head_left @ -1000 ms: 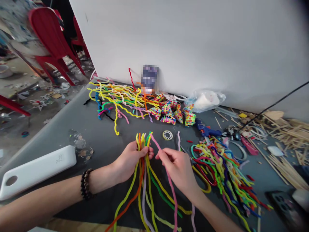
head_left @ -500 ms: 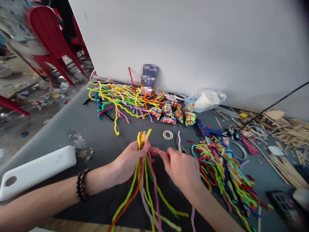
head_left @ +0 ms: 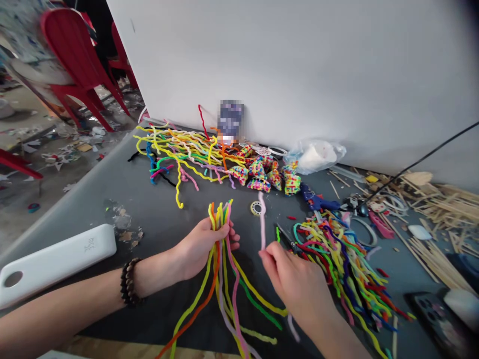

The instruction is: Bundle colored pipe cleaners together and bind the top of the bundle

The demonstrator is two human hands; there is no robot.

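Note:
My left hand [head_left: 204, 244] is closed around a bundle of fuzzy pipe cleaners [head_left: 219, 264] in yellow, orange, green, lilac and pink. Short ends stick up above the thumb, and the long ends fan out downward. To the right, my right hand [head_left: 290, 279] pinches a single pale pink pipe cleaner [head_left: 262, 219] that points up from the fingers; a lilac length shows below the hand. Just beyond it lies a small white ring [head_left: 256, 208]. A mixed heap of cut pipe cleaners [head_left: 348, 269] is beside my right hand.
Long pipe cleaners [head_left: 179, 144] spread along the wall near several multicoloured woven pieces [head_left: 258, 174]. A blue glue gun [head_left: 318, 200], wooden sticks [head_left: 441, 259] and a phone [head_left: 434, 319] are on the right. A white power bank [head_left: 63, 262] lies left; red chairs [head_left: 75, 55] stand beyond.
My right hand has moved away from the bundle, right and slightly down, and the pale pink pipe cleaner now stands upright in its fingers. My left hand still grips the bundle.

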